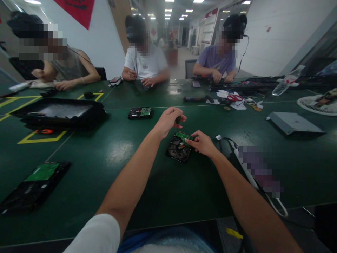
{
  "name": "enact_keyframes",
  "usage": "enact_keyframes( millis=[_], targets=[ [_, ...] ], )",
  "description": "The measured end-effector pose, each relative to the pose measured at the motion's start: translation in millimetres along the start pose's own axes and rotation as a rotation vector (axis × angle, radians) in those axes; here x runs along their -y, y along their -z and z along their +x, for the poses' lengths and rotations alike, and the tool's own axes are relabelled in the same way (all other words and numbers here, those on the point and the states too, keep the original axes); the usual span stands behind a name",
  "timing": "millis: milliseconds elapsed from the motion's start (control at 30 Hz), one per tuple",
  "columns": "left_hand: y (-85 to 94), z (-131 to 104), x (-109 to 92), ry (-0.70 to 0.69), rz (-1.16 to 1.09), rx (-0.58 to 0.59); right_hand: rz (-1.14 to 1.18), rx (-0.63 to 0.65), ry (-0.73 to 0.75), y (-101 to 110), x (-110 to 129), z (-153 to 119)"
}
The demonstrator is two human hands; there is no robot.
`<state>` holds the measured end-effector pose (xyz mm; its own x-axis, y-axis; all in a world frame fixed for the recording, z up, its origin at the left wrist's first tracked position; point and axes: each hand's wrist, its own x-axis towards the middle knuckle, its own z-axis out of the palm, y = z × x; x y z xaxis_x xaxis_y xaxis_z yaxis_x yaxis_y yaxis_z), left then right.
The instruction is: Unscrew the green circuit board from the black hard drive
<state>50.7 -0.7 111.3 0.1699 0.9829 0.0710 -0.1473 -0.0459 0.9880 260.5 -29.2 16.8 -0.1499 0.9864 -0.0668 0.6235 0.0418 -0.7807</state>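
Observation:
A hard drive (179,150) lies on the green table in front of me, its green circuit board (183,136) facing up at the far end. My left hand (170,122) is closed over the drive's far edge around a small screwdriver (178,120). Its dark handle shows between the fingers and a thin shaft points down at the board; whether the tip sits in a screw is too small to tell. On the drive's right side, my right hand (202,143) grips the edge, thumb resting on the board.
More hard drives lie at the near left (35,186) and beyond my left hand (140,112). A black tray (60,111) stands at left. To the right are a white power strip (246,168), a grey metal box (295,123) and red scissors (235,98). Several people sit across the table.

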Motion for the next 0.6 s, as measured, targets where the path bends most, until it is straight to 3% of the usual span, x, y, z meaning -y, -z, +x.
enact_keyframes(
  millis=[167, 367, 600],
  targets=[
    [0.2, 3.2, 3.9, -0.013, -0.016, -0.022, 0.003, -0.001, -0.001, -0.5, -1.6, 0.9],
    [7.1, 6.8, 4.6, -0.135, 0.189, -0.086, -0.003, 0.001, -0.007, 0.4, 0.6, 0.4],
    [0.1, 1.1, 0.7, 0.01, 0.011, 0.017, 0.001, -0.003, -0.014, 1.5, 3.7, -1.5]
  ],
)
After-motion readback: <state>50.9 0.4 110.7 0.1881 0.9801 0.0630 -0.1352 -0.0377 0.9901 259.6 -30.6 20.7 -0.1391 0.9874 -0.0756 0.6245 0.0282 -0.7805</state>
